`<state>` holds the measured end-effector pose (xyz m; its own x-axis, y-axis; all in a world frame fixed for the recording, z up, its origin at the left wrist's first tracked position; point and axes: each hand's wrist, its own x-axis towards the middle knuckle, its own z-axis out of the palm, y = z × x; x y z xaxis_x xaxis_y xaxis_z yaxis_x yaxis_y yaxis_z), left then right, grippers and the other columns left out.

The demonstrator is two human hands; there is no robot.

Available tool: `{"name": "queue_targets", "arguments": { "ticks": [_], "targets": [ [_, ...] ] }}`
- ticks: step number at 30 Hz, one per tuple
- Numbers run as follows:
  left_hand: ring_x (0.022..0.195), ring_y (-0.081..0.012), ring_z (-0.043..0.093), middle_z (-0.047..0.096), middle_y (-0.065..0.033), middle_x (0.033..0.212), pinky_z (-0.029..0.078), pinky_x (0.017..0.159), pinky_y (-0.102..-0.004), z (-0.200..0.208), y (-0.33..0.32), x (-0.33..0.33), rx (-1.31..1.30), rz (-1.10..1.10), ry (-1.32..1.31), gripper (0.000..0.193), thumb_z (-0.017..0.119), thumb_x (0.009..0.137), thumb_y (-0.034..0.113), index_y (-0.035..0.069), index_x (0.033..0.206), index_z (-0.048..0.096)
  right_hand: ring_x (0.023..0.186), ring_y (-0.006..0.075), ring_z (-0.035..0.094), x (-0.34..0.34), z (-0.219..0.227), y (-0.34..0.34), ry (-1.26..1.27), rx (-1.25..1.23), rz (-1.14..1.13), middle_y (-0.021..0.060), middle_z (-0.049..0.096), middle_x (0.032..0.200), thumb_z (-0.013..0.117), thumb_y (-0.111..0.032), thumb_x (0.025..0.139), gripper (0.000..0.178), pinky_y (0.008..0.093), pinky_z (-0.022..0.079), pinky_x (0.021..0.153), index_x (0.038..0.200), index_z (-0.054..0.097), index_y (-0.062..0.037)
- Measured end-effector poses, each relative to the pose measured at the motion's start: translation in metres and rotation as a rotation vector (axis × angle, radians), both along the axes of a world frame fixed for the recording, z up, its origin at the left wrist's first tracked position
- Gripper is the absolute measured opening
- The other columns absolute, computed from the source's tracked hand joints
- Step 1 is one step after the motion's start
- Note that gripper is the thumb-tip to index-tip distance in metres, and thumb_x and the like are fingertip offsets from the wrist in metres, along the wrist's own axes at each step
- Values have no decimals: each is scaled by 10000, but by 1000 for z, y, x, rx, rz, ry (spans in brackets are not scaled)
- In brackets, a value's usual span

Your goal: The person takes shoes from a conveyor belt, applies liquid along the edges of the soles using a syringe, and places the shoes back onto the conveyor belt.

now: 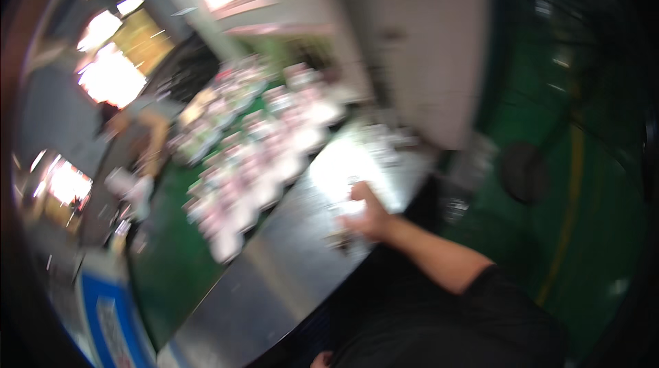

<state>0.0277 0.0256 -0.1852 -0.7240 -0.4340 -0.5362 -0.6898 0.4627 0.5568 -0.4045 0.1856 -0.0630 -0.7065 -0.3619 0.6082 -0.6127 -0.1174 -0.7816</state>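
Motion smears the whole head view. My right hand [371, 217] reaches over a shiny metal table [268, 279], thumb and fingers around a bright whitish patch. Whether that patch is a held thing or glare, I cannot make out. Just beside the fingers on the tabletop lies a small brownish blurred item [338, 240]. Only a sliver of my left hand [321, 360] shows at the lower edge, in front of my dark clothing, and its fingers are hidden.
Beyond the table stand rows of pinkish-white packs [257, 155]. Small clear items [391, 138] lie at the table's far end, near a pale cabinet [432, 45]. Another person's arm [156, 138] is at the left. A dark round object [525, 172] sits on the green floor [549, 231].
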Motion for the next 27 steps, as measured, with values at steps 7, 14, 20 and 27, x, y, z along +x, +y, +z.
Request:
{"name": "queue_targets", "arguments": {
  "ticks": [7,14,20,27],
  "targets": [
    [919,-327,581,579,-169,979,482,819,-388,-2,58,-161,-83,-252,-33,258,553,781,128,30,1007,630,885,286,459,12,22,11,67,154,-87,108,463,894,670,-190,726,325,378,397,806,930,446,-72],
    [943,-340,568,566,-182,1010,473,840,-399,-6,45,-165,-87,-246,-52,264,555,793,148,22,1014,627,905,290,442,13,34,3,9,219,-26,109,450,908,653,-185,736,318,383,390,816,930,429,-67],
    [964,-352,557,556,-193,1036,465,858,-408,-39,21,-31,-117,-17,-92,271,557,804,164,14,1019,625,828,287,484,47,57,12,121,103,381,107,487,868,669,-137,757,235,364,413,773,899,506,-45],
    [1081,-405,505,471,-247,1220,428,937,-422,-46,33,43,-153,-43,-142,281,526,850,190,-39,968,640,768,273,575,156,12,-8,195,477,1210,101,591,789,636,-179,828,149,362,489,685,915,614,-60]
  ]
}}
